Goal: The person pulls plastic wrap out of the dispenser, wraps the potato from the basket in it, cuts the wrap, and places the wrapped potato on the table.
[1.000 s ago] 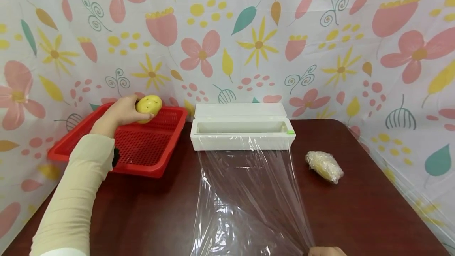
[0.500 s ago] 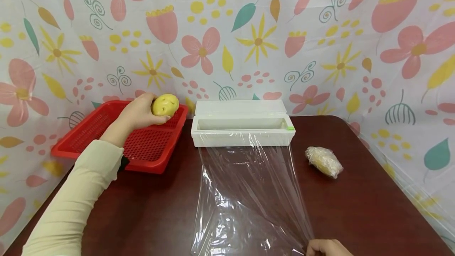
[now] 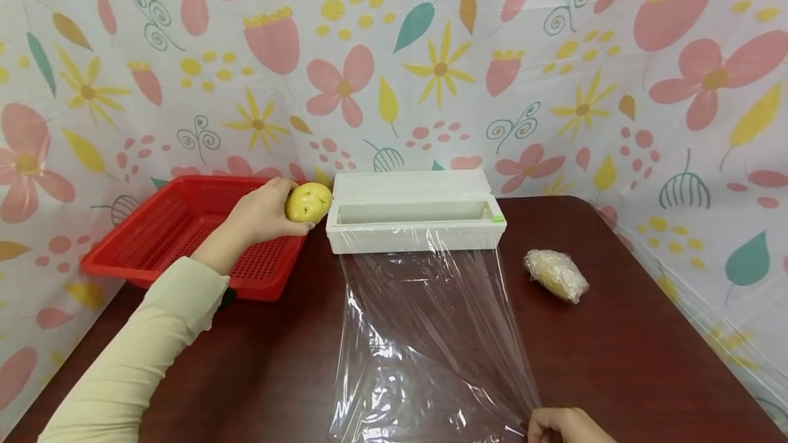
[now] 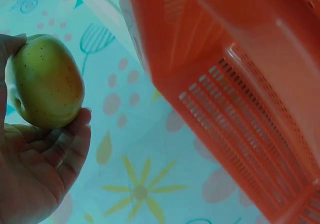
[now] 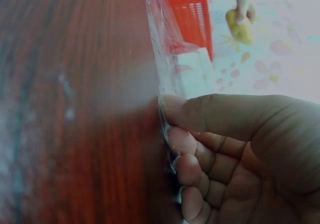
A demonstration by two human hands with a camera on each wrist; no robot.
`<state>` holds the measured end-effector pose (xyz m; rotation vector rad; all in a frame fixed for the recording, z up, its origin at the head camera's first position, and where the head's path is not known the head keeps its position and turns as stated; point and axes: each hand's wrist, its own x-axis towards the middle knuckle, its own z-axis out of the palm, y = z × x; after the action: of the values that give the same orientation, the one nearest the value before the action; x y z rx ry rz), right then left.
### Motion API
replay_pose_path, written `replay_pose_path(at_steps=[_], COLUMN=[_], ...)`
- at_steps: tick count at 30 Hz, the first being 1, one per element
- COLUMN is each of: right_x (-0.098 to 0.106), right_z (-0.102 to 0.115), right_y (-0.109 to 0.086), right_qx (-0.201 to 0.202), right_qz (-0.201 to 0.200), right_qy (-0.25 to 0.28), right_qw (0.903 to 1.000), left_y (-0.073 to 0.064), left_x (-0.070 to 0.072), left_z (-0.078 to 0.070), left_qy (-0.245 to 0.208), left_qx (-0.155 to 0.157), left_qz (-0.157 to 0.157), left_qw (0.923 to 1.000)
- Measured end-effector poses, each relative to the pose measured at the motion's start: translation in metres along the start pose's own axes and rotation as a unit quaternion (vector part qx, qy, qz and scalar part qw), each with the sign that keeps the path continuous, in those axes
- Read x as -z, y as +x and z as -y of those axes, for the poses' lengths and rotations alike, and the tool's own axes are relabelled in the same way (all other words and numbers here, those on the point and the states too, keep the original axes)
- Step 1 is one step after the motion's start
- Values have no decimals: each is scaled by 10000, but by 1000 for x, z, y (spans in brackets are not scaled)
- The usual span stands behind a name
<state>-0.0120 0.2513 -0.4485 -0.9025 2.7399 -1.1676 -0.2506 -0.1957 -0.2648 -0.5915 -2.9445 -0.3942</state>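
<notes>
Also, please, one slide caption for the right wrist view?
Right hand pinches clear film; left hand holds yellow potato beyond.

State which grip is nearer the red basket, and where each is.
Left. The left grip, holding the potato, is beside the red basket, at its right edge; the right grip, pinching the film, is well right of it.

A flower-printed cloth [image 3: 431,104] hangs behind a reddish-brown table [image 3: 622,354].
</notes>
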Motion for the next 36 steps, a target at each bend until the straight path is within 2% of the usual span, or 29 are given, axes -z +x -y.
replay_pose_path(at_steps=[5,13,23,36], right_x=[-1,-1,-1,1], right_z=[0,0,1,2], right_y=[-1,0,1,2], right_qx=[68,131,-71,-340], right_qz=[-81,-66,23,328], right_qy=[-60,-32,13,336], right_qw=[9999,9999,10000,9983], left_y=[-4,-15,-29,-43], left_x=[-9,-19,-28,-47], left_z=[-11,-37,-76,-108], left_qy=[39,-87,-11,118], left_qx=[-10,-197,-859,-1772], left_qz=[-28,-182,-198,-297], left_qw=[10000,9996,9961,9837])
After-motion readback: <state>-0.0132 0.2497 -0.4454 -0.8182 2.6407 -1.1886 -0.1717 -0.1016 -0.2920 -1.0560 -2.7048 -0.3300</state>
